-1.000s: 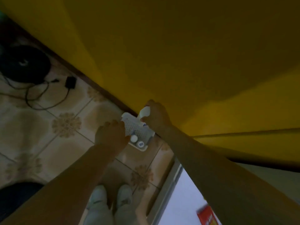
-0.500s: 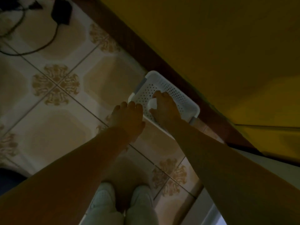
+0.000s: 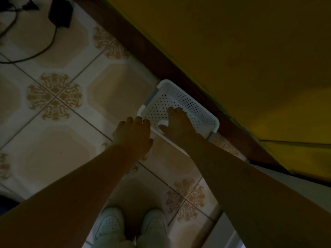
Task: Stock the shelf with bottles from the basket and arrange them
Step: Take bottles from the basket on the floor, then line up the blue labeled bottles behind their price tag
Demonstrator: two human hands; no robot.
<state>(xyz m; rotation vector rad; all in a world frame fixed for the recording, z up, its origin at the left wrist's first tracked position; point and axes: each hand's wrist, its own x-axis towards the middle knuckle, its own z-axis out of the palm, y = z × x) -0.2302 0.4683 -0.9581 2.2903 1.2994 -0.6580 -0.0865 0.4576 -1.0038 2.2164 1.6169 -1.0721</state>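
A white perforated basket (image 3: 189, 104) sits on the tiled floor against the brown skirting. My right hand (image 3: 179, 122) is down inside it, fingers curled over a white bottle (image 3: 163, 125). Only a small pale part of the bottle shows, under the thumb. My left hand (image 3: 133, 136) hangs by the basket's near-left corner with its fingers pointing down at the rim, and I see nothing in it. The near part of the basket floor is hidden by both hands. No shelf is in view.
A yellow wall (image 3: 241, 51) rises behind the skirting (image 3: 161, 56). A black adapter (image 3: 60, 12) with its cable lies on the tiles at the top left. My white shoes (image 3: 132, 228) stand at the bottom, and a pale surface edge (image 3: 227, 235) shows at bottom right.
A second ago my right hand held the white bottle above the basket's far edge; it has since gone down into the basket. Over the last half second both hands have hardly moved.
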